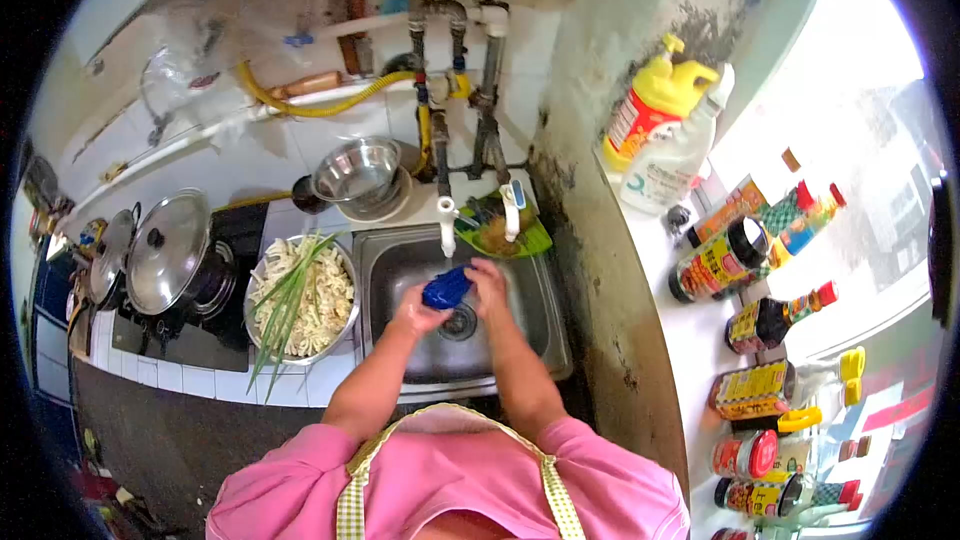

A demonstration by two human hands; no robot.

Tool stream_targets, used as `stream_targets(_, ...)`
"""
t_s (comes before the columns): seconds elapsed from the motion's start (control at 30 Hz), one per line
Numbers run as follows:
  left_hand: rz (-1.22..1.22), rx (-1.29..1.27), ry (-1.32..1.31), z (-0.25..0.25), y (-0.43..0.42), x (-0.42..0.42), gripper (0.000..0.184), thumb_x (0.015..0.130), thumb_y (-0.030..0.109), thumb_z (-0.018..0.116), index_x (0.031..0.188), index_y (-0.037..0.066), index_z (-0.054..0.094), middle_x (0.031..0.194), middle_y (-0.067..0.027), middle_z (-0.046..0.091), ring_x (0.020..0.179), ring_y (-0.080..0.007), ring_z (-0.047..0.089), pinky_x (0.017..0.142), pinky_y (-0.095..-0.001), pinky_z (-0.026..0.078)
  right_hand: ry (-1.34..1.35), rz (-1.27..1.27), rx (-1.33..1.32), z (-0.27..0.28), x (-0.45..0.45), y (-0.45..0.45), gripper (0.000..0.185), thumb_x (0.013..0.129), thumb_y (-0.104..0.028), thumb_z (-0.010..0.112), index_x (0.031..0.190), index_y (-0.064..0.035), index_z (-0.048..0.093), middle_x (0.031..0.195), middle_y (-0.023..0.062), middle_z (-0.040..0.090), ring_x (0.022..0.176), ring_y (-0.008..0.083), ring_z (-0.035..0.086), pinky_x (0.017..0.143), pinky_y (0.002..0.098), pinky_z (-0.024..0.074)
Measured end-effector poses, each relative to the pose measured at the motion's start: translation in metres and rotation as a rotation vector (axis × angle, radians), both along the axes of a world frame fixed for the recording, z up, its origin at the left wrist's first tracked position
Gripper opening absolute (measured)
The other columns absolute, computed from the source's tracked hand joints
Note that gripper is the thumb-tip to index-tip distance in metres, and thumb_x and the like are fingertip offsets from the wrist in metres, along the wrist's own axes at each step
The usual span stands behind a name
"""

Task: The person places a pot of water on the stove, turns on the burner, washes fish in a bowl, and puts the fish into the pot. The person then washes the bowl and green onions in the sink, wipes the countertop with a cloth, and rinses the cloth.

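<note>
A dark blue crumpled item (447, 288), perhaps a cloth or a small bag, is between my two hands above the sink (420, 348). My left hand (420, 311) is closed around its lower left side. My right hand (488, 287) grips its right edge, with the fingers curled over. Just beyond the hands, the white tap (447, 228) points down into the basin. The drain (458, 322) lies below, between my forearms. Behind the sink, a green basket (535, 237) holds a brownish scrubber (497, 236).
Left of the sink stands a bowl of pale sliced food (318, 310) with green onions (290, 305) across it. Metal bowls (358, 172) sit behind. A lidded pot (170, 250) is on the stove. Bottles and jars (722, 258) line the right-hand ledge.
</note>
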State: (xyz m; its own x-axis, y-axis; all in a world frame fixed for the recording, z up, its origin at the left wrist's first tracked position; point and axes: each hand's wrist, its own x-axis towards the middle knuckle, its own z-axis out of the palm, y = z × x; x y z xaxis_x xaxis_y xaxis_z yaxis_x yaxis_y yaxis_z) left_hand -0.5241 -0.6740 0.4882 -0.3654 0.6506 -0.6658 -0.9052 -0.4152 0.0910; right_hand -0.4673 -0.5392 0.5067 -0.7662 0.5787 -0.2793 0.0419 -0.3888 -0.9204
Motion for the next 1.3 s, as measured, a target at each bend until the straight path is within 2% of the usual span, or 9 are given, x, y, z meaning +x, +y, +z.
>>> stream_targets(0.1,-0.019,0.118,-0.01,0.075,0.013,0.035,0.028,0.077,0.038,0.049,0.083,0.011,0.056,0.083,-0.005,0.058,0.075,-0.0219,0.055,0.068,-0.0384,0.044,0.246,0.019,-0.776,-0.027,0.005,-0.03,0.021,0.069,-0.014,0.061,0.088,-0.0064,0.056,0.08,0.0049,0.056,0.072,0.0162,0.053,0.065,0.03,0.0435)
stream_targets(0.27,-0.185,-0.177,0.333,0.055,0.011,0.034,0.034,0.071,0.037,0.062,0.097,0.019,0.05,0.087,-0.0033,0.055,0.072,-0.018,0.053,0.056,-0.0352,0.043,0.152,0.158,-0.644,-0.011,-0.007,-0.024,0.02,0.071,-0.018,0.06,0.087,-0.0077,0.056,0.079,0.0039,0.056,0.067,0.0158,0.053,0.064,0.0297,0.0445)
stream_targets(0.37,-0.427,-0.455,0.727,0.08,0.0,0.037,0.077,0.056,0.02,0.074,0.118,0.02,0.027,0.101,-0.006,0.047,0.072,-0.0191,0.053,0.052,-0.0374,0.042,0.233,0.092,-0.425,0.004,-0.014,-0.025,0.02,0.072,-0.02,0.058,0.087,-0.0068,0.057,0.076,0.0036,0.057,0.063,0.0144,0.053,0.064,0.0273,0.0443)
stream_targets(0.63,-1.004,-1.18,2.029,0.087,-0.002,0.047,0.016,0.061,0.01,0.055,0.075,0.004,0.06,0.077,-0.0188,0.06,0.074,-0.0293,0.059,0.059,-0.0372,0.047,-0.256,0.396,0.237,0.0,-0.03,-0.016,0.022,0.078,-0.017,0.045,0.088,-0.0073,0.061,0.091,0.0085,0.06,0.085,0.0197,0.055,0.074,0.032,0.042)
stream_targets(0.8,-0.971,-1.373,1.94,0.093,-0.004,0.053,0.023,0.06,0.009,0.054,0.081,0.0,0.058,0.08,-0.0188,0.059,0.075,-0.03,0.059,0.064,-0.0384,0.048,-0.515,0.308,0.914,0.021,-0.029,-0.016,0.033,0.074,-0.019,0.052,0.104,-0.0057,0.052,0.104,0.0188,0.053,0.091,0.0327,0.053,0.076,0.0386,0.0409)
stream_targets(0.97,-0.71,-1.418,1.709,0.068,-0.017,0.043,0.019,0.064,0.009,0.055,0.08,-0.002,0.057,0.071,-0.0185,0.059,0.067,-0.0268,0.061,0.056,-0.039,0.049,0.002,-0.044,1.253,0.1,-0.022,-0.012,0.034,0.072,-0.019,0.05,0.1,0.0008,0.048,0.095,0.0226,0.052,0.084,0.0399,0.05,0.073,0.0431,0.0399)
stream_targets(1.03,-0.679,-0.925,0.951,0.062,-0.017,0.041,0.015,0.066,0.011,0.059,0.076,0.001,0.055,0.064,-0.012,0.057,0.056,-0.0196,0.057,0.043,-0.0346,0.045,-0.293,0.143,1.312,0.083,-0.035,0.005,0.034,0.07,-0.014,0.049,0.101,0.0009,0.047,0.091,0.0213,0.053,0.083,0.0395,0.05,0.073,0.0427,0.0394)
stream_targets(1.13,-0.762,-0.852,0.946,0.073,-0.027,0.045,0.017,0.065,0.013,0.064,0.072,0.004,0.051,0.057,-0.0051,0.05,0.045,-0.0132,0.047,0.036,-0.0285,0.037,-0.136,-0.115,1.033,0.136,0.006,-0.022,0.04,0.07,-0.013,0.049,0.108,-0.0028,0.045,0.093,0.0156,0.057,0.088,0.0303,0.053,0.079,0.0371,0.0389)
stream_targets(1.3,-0.602,-0.782,0.892,0.054,-0.042,0.05,0.022,0.064,0.017,0.067,0.067,0.006,0.048,0.053,-0.0018,0.044,0.039,-0.0111,0.04,0.033,-0.0265,0.033,-0.059,0.149,1.494,0.144,0.01,-0.018,0.022,0.072,-0.01,0.049,0.089,-0.0002,0.058,0.075,0.0147,0.06,0.072,0.0294,0.057,0.065,0.0371,0.0425)
